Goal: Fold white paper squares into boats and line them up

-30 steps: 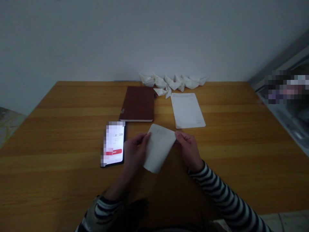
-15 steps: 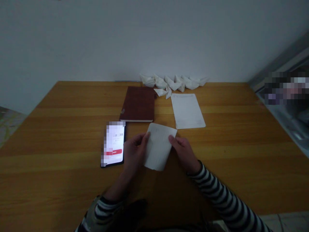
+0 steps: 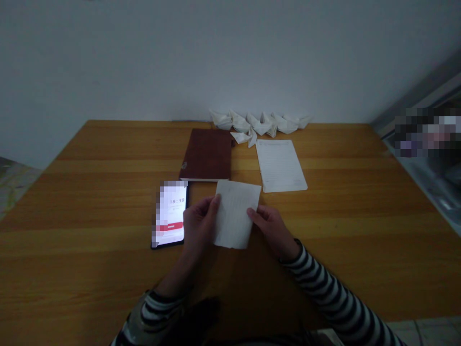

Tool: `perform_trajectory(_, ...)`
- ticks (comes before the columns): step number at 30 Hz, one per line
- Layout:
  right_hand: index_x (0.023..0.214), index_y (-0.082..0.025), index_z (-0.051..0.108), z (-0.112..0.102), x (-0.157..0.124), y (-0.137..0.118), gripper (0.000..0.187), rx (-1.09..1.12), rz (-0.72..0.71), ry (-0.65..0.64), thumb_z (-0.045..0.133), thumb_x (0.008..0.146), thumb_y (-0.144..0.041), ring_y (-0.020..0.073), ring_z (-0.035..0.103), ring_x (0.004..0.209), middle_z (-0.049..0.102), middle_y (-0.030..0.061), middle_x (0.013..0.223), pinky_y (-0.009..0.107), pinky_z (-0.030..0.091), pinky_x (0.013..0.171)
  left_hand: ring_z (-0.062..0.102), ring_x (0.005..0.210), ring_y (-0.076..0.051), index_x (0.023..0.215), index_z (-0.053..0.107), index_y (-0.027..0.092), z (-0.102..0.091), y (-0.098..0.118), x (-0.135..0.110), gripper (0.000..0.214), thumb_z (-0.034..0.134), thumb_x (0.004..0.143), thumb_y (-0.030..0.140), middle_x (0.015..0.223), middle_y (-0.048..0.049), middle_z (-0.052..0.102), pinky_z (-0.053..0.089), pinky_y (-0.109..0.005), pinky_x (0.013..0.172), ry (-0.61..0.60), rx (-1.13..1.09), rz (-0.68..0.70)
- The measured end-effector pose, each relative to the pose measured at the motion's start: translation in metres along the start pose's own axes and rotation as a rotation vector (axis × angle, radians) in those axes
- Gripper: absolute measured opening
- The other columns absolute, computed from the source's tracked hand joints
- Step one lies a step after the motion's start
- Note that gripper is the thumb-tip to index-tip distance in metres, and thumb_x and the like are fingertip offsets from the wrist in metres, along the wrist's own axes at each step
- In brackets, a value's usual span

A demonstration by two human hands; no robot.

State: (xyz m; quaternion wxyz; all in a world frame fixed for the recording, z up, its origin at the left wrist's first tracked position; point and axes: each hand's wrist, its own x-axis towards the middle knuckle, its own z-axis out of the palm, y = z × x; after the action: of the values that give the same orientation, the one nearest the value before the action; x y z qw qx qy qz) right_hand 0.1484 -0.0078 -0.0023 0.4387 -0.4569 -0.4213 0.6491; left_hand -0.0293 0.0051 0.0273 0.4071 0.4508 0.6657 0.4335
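A small white sheet of paper (image 3: 236,214), faintly lined, is held up between my two hands near the middle of the table. My left hand (image 3: 200,221) pinches its left edge, thumb on top. On the opposite edge my right hand (image 3: 272,228) grips it with the thumb on the face and the fingers behind. The fingers under the paper are partly hidden. Just left of my left hand lies a phone (image 3: 171,216) with a lit screen reading 18:39. Beyond the paper to the right lies a stack of lined paper (image 3: 281,166).
A dark red notebook (image 3: 207,156) lies behind the phone. Several folded white paper boats (image 3: 259,125) stand in a row along the wall (image 3: 230,57). The wooden table (image 3: 360,206) runs up to that wall. Blurred things lie beyond its right edge.
The paper has turned slightly and now stands more upright, shifted a little left. My right thumb sits lower along its right edge. The phone's reading went from 18:38 to 18:39.
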Motion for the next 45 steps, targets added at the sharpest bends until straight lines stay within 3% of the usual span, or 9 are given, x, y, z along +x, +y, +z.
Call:
perform_trajectory(3,0.074,-0.017,0.07,-0.001,0.0,0.004,0.04,-0.103,-0.007,0.096,0.065,0.085,-0.055,0.0167,0.057,0.065,0.066,0.0023,0.07,0.028,0.044,0.062,0.066,0.064,-0.017,0.098,0.079,0.015,0.001,-0.003,0.001,0.033,0.065,0.086,0.043,0.078,-0.0045,0.078,0.047,-0.022,0.051,-0.053,-0.03,-0.013)
perform_trajectory(7,0.07,-0.017,0.069,-0.002,0.001,0.006,0.038,-0.12,-0.079,0.267,0.064,0.087,-0.051,0.0158,0.057,0.065,0.065,0.0016,0.068,0.028,0.045,0.062,0.072,0.085,-0.022,0.113,0.075,0.017,0.006,-0.005,-0.002,0.036,0.065,0.088,0.04,0.101,-0.0066,0.079,0.055,-0.027,0.065,-0.104,-0.033,-0.004)
perform_trajectory(14,0.071,-0.018,0.067,0.005,-0.003,0.006,0.036,-0.051,-0.092,0.39,0.062,0.088,-0.049,0.0152,0.056,0.063,0.065,0.0015,0.068,0.028,0.047,0.062,0.071,0.103,-0.025,0.123,0.069,0.019,0.014,-0.003,-0.012,0.041,0.063,0.09,0.042,0.118,-0.008,0.074,0.057,-0.038,0.086,-0.041,0.048,0.083)
perform_trajectory(19,0.071,-0.017,0.069,0.009,-0.007,0.005,0.036,-0.023,-0.046,0.374,0.066,0.085,-0.051,0.0162,0.06,0.064,0.068,0.003,0.069,0.03,0.05,0.064,0.073,0.092,-0.024,0.112,0.076,0.016,0.012,-0.001,-0.013,0.033,0.063,0.09,0.037,0.105,-0.0079,0.078,0.057,-0.035,0.08,-0.026,0.043,0.099)
perform_trajectory(25,0.081,-0.016,0.075,0.005,-0.006,-0.003,0.036,-0.027,0.045,0.135,0.071,0.08,-0.051,0.0183,0.064,0.069,0.073,0.0054,0.078,0.03,0.05,0.066,0.071,0.079,-0.02,0.097,0.078,0.017,0.006,-0.003,-0.006,0.027,0.065,0.088,0.038,0.088,-0.0051,0.079,0.055,-0.028,0.067,0.041,0.004,0.088)
perform_trajectory(30,0.057,-0.018,0.058,-0.001,-0.004,-0.003,0.047,-0.16,-0.008,0.147,0.063,0.084,-0.056,0.0122,0.047,0.053,0.055,-0.0011,0.056,0.026,0.038,0.052,0.069,0.073,-0.018,0.093,0.078,0.018,0.002,0.0,-0.002,0.025,0.066,0.086,0.038,0.083,-0.004,0.078,0.052,-0.025,0.061,0.015,0.019,0.103)
perform_trajectory(35,0.057,-0.021,0.045,-0.003,-0.005,-0.002,0.05,-0.286,-0.067,0.182,0.053,0.09,-0.057,0.0116,0.037,0.052,0.043,-0.003,0.053,0.026,0.03,0.049,0.069,0.071,-0.017,0.091,0.077,0.018,0.003,0.002,-0.004,0.024,0.064,0.087,0.037,0.08,-0.004,0.077,0.051,-0.024,0.059,-0.009,0.019,0.102)
perform_trajectory(42,0.075,-0.02,0.066,-0.004,-0.001,-0.007,0.031,-0.1,-0.086,0.146,0.061,0.087,-0.048,0.0165,0.057,0.067,0.063,0.0008,0.071,0.03,0.048,0.067,0.067,0.07,-0.016,0.09,0.076,0.017,0.004,-0.002,-0.003,0.024,0.064,0.087,0.038,0.078,-0.0036,0.076,0.05,-0.023,0.059,-0.003,-0.015,0.064)
perform_trajectory(45,0.081,-0.02,0.07,-0.007,0.001,-0.005,0.032,-0.022,-0.039,0.155,0.066,0.084,-0.052,0.0172,0.061,0.069,0.068,0.0017,0.075,0.031,0.051,0.068,0.066,0.068,-0.015,0.089,0.076,0.017,0.005,-0.002,-0.004,0.022,0.065,0.086,0.037,0.077,-0.0032,0.076,0.049,-0.023,0.058,-0.008,-0.023,0.061)
